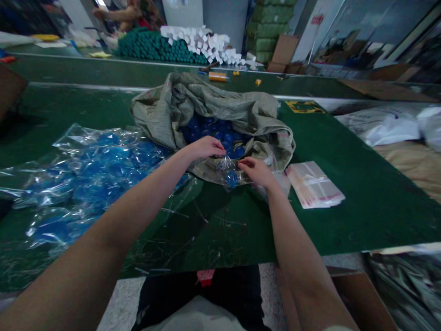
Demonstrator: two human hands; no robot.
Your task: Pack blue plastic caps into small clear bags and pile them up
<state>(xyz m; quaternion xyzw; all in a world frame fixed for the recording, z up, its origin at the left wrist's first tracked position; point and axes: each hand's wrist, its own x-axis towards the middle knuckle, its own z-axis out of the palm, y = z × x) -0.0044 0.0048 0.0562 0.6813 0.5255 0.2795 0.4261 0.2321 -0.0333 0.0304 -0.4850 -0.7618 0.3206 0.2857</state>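
My left hand point(208, 147) is closed in a pinch on the gathered top of a small clear plastic bag point(226, 162). A blue ball point(232, 178) sits low in that bag. On the bag's right side, the fingers of my right hand point(255, 171) are closed at its edge. Both hands are over the near rim of a grey-green woven sack point(237, 102), which lies with its mouth wide and holds many loose blue balls point(203, 126). Left of the sack spreads a heap of blue balls in clear bags point(113, 170). A stack of flat clear bags point(314, 184) lies to the right.
The green table point(213, 234) has thin plastic scraps near its front edge. Behind it, a second table bears green rolls point(155, 46), white blocks point(210, 43) and an orange cylinder point(217, 77). Another person's arm point(119, 14) shows at the far left. White sacks point(389, 124) lie at right.
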